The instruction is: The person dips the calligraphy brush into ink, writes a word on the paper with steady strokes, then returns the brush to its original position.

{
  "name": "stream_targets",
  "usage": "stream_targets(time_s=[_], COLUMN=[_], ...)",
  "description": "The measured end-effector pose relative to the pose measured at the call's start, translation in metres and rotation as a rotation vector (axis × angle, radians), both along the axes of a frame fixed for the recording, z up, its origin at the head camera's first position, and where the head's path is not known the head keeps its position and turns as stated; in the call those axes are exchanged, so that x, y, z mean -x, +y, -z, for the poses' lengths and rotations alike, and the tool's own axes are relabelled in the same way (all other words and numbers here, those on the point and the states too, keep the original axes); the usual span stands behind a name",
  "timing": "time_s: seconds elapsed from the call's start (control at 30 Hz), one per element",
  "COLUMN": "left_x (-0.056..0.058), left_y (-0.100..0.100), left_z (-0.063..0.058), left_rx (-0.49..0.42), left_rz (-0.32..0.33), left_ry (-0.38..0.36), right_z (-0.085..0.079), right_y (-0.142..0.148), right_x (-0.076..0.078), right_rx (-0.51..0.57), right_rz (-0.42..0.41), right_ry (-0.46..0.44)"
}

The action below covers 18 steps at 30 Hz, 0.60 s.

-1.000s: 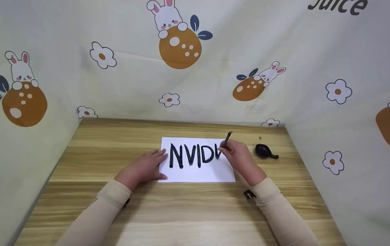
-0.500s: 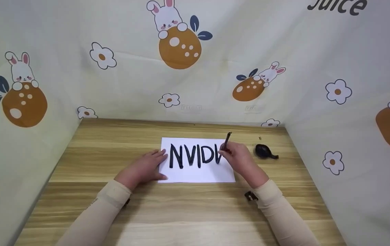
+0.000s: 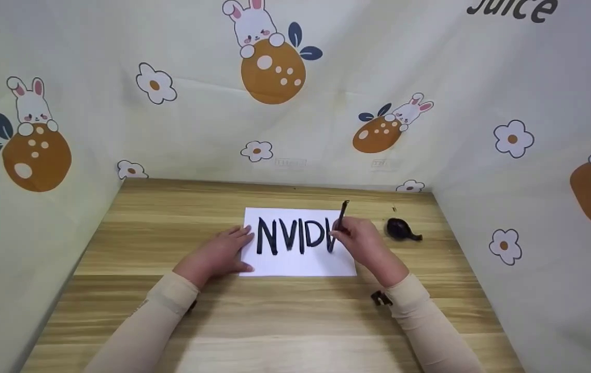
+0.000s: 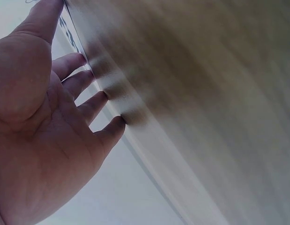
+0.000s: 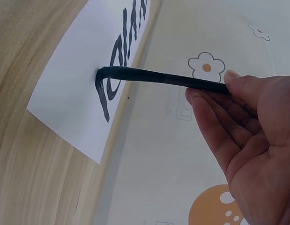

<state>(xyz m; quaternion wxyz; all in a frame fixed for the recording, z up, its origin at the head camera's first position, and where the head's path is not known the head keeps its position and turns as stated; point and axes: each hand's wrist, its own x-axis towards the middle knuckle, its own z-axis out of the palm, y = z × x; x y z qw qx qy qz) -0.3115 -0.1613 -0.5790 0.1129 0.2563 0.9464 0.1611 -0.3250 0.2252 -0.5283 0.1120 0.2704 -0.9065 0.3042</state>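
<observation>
A white sheet of paper (image 3: pixel 295 267) lies on the wooden table, bearing thick black painted letters (image 3: pixel 290 235) that read "NVID", then a further slanting stroke. My left hand (image 3: pixel 221 252) rests at the sheet's left edge, fingers spread and fairly straight; the left wrist view shows its fingertips (image 4: pixel 120 120) along the edge. Between thumb and fingers my right hand (image 3: pixel 368 241) pinches a slim black brush (image 5: pixel 152 76). The brush's tip touches the paper at the lower end of the last stroke. In the head view that hand covers part of the sheet's right side.
A black rounded object with a narrow neck (image 3: pixel 400 229) sits on the table right of my right hand, with a tiny dark speck (image 3: pixel 394 209) behind it. Cloth walls with rabbit and flower prints (image 3: pixel 197 129) enclose the table's back and sides.
My right hand has moved slightly down toward me with the brush, and the last black stroke has grown longer. The left hand and the sheet have stayed in place.
</observation>
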Motion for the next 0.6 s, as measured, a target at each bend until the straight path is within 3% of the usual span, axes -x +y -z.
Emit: stream_targets(time_s=[0.4,0.6], left_x=[0.0000,0.0005], left_y=[0.0004,0.0007], left_z=[-0.0016,-0.0011], left_rx=[-0.008,0.008], left_rz=[-0.010,-0.005], left_ry=[-0.006,-0.006], right_z=[-0.0032,-0.0103], right_y=[-0.0002,0.0033], right_x=[-0.0029,-0.0065], right_rx=[-0.005,0.009], right_rz=[-0.021,0.006], right_ry=[-0.010,-0.062])
